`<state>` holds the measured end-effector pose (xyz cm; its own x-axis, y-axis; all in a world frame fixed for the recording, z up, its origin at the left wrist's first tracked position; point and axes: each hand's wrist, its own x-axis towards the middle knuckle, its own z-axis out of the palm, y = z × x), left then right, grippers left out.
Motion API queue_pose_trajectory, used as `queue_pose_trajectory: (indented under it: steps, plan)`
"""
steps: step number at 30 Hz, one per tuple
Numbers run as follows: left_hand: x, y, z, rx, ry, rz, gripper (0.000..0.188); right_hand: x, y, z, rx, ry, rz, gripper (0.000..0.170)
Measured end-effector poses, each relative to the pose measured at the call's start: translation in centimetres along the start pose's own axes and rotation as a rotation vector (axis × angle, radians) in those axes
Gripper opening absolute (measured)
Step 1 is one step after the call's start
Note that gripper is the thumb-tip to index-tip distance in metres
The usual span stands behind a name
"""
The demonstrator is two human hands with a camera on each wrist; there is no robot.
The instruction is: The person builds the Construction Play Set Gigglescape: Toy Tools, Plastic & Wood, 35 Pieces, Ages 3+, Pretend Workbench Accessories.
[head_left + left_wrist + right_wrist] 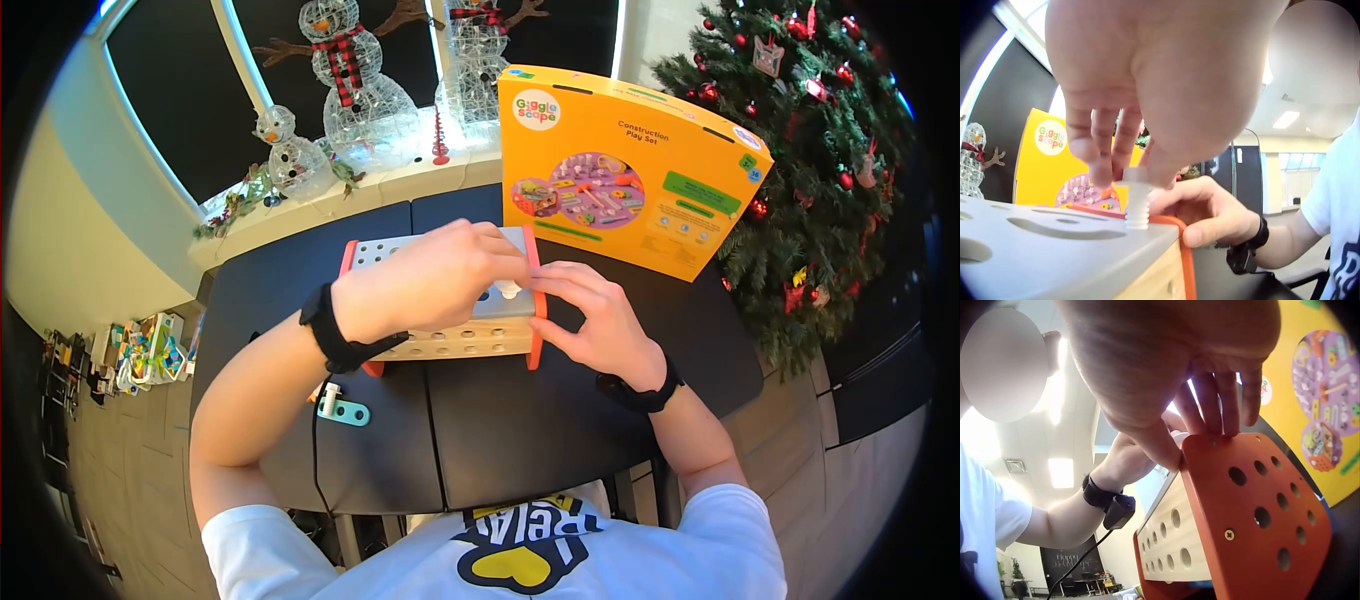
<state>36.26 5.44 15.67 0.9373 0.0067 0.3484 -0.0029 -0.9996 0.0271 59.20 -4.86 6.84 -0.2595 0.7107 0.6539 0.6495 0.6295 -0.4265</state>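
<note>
A toy workbench with a grey top, pale wooden front and orange end panels stands on the black table. My left hand reaches over its top and pinches the head of a white plastic bolt between thumb and fingers. The bolt's threaded shaft stands upright at the grey top, near the right end. At that end, my right hand grips the orange end panel, fingers over its upper edge and thumb by the front corner. Round holes run along the wooden front.
On the table, a teal strip with holes lies front left, with a white piece on it. A yellow play set box stands behind the workbench. A cable hangs from the left wrist. A decorated tree stands right.
</note>
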Motion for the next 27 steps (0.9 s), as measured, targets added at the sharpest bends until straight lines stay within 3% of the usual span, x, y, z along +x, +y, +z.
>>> queue_pose_trajectory:
  steps: [3,6,9,12,15,19,22,27]
  plan:
    - [0.9,0.5,-0.5,-0.080,0.077,-0.160,0.019,0.0,-0.1,-0.1,-0.005,-0.002,-0.004,0.040]
    - [2.6,2.4,-1.8,0.066,-0.052,-0.433,0.017,0.1,-0.2,-0.1,-0.010,-0.013,0.000,0.041]
    - [3.7,3.2,-1.8,0.272,-0.332,-0.513,0.019,0.1,-0.2,-0.1,-0.002,-0.011,-0.002,0.041]
    - [3.3,2.6,-0.4,0.335,-0.381,-0.451,0.020,0.1,-0.2,-0.1,-0.001,-0.009,-0.011,0.041]
    - [2.8,2.1,-0.3,0.155,-0.277,-0.400,0.015,0.0,0.0,-0.1,0.005,-0.007,-0.014,0.042]
    - [2.0,1.4,-1.3,-0.019,-0.195,-0.139,0.032,0.0,0.1,-0.1,0.009,0.001,-0.006,0.043]
    - [2.4,2.2,-1.7,-0.091,-0.138,-0.281,0.022,0.0,0.0,-0.1,0.014,-0.003,-0.008,0.042]
    - [3.6,2.5,-1.4,0.088,-0.323,-0.508,0.017,0.0,-0.1,-0.1,-0.002,-0.002,-0.005,0.041]
